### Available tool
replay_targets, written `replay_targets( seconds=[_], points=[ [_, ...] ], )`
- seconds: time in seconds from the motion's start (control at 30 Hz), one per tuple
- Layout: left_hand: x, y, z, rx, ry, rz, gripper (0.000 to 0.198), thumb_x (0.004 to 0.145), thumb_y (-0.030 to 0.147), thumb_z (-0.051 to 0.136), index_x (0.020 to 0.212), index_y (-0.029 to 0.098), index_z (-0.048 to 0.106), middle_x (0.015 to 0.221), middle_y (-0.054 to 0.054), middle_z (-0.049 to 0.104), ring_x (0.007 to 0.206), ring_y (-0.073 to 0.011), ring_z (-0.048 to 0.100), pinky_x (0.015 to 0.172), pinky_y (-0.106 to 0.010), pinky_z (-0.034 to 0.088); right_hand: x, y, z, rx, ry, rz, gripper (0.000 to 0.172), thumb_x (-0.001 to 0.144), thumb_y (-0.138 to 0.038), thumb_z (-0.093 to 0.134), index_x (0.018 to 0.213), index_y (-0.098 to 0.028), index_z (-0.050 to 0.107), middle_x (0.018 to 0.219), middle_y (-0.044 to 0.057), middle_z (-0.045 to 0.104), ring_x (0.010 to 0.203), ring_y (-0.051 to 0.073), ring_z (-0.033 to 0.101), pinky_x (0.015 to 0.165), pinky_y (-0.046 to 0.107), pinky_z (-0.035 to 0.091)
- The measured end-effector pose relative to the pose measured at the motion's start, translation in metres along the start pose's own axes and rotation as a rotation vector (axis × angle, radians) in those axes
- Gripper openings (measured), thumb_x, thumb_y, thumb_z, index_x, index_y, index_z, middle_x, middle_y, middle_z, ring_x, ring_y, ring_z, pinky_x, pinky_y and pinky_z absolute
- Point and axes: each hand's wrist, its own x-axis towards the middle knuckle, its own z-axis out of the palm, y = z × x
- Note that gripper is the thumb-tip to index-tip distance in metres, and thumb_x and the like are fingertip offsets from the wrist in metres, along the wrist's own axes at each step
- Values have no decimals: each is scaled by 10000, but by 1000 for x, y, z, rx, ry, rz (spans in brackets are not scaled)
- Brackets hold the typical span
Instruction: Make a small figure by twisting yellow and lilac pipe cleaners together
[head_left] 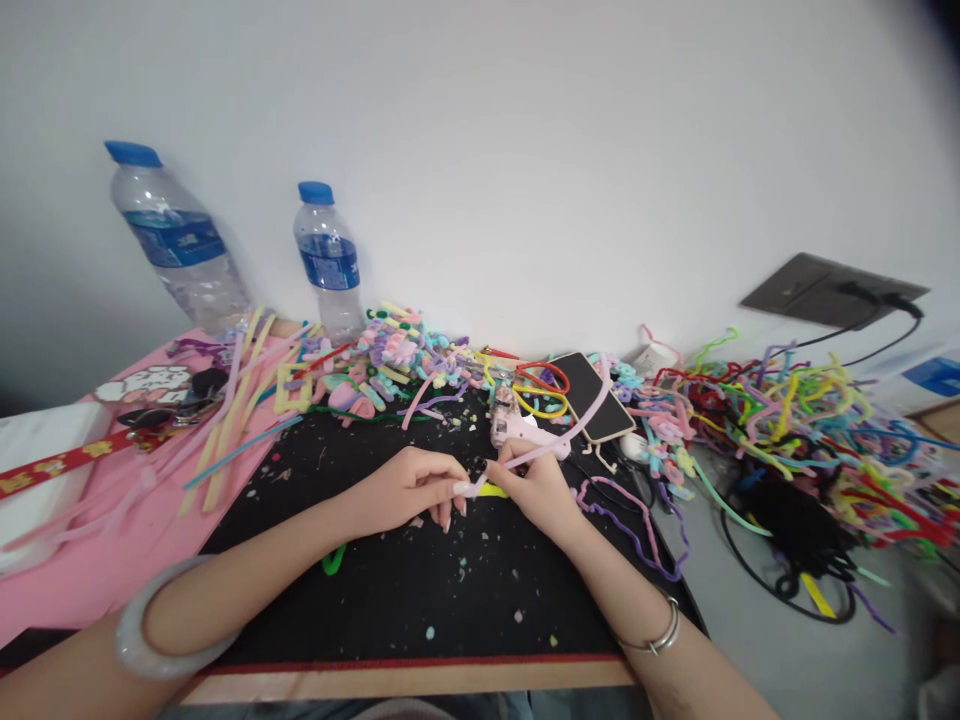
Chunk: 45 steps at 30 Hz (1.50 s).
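Over the middle of the black mat point(375, 600), a pale lilac pipe cleaner point(589, 412) is pinched between both of my hands. My left hand point(416, 490) is closed on its short bent end, thumb against fingers. A little to the right, my right hand point(536, 490) grips the same stem, and its long free end curves up and away to the right. Something flat and yellow point(492, 490) shows between the hands. Just beyond my right hand lies a pink glue gun point(544, 438), partly covered by the hand and the stem.
Scissors with red and yellow handles point(541, 390) and a phone point(596, 395) lie behind. Colourful pipe cleaner pieces point(397, 350) line the wall; a tangled heap point(810, 420) fills the right side. Two bottles point(330, 260) stand at the back left. A black cable point(795, 540) lies right.
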Motion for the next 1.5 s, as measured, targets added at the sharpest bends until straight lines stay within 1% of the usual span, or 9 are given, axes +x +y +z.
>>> replay_targets(
  seconds=[0.17,0.27,0.4,0.53,0.63,0.8,0.97,1.17,1.5],
  points=[
    [0,-1,1,24,23,-12,263,825,390,525,793,145,616,582,-10,619,515,-117,580,443,-171,423,-1,-2,1,10,3,-8,279,734,-268,597,527,-182,431,481,-63,367,474,80,330,446,211,265],
    [0,-3,1,26,31,-20,295,826,416,516,773,142,613,581,-14,619,508,-115,580,439,-171,424,-1,-2,1,27,-6,-18,237,736,-248,603,551,-175,474,503,-53,415,494,84,365,463,213,297],
    [1,-4,1,4,28,-23,299,821,423,523,760,143,608,604,-19,634,518,-121,591,442,-177,421,0,-3,-2,114,-122,-20,105,725,-230,616,659,-167,565,603,-30,514,563,99,450,516,220,362],
    [1,-4,1,-14,6,-15,229,822,350,535,756,143,609,637,-16,647,536,-115,601,458,-175,415,1,-2,-4,215,-249,25,117,709,-255,646,687,-163,577,627,-31,534,574,99,478,539,226,386],
    [0,-2,0,-19,5,-4,204,824,313,535,745,141,611,610,-4,633,531,-108,596,459,-169,409,2,-2,-5,231,-286,22,119,712,-250,652,699,-156,581,628,-34,528,580,95,471,549,226,381],
    [0,-1,0,-8,6,1,196,833,279,521,729,140,613,581,4,622,520,-107,591,454,-167,405,1,-2,-7,211,-321,10,123,737,-239,637,692,-155,560,619,-41,498,572,87,432,525,215,343],
    [-1,-1,1,81,16,42,219,844,266,504,721,137,631,559,-5,627,506,-107,589,451,-163,413,1,0,-7,226,-333,26,151,741,-256,634,674,-156,544,602,-44,482,554,84,409,495,206,314],
    [-1,1,1,143,18,95,242,854,278,494,723,132,636,567,-15,638,501,-106,596,446,-157,422,0,2,-7,322,-354,106,216,698,-294,681,639,-155,527,557,-55,465,503,73,389,468,202,304],
    [-2,2,3,124,15,87,218,845,240,503,710,132,636,571,-13,646,513,-106,610,456,-150,426,-2,-4,-7,301,-349,132,195,694,-249,673,630,-150,518,551,-56,464,491,67,383,451,193,306]
  ],
)
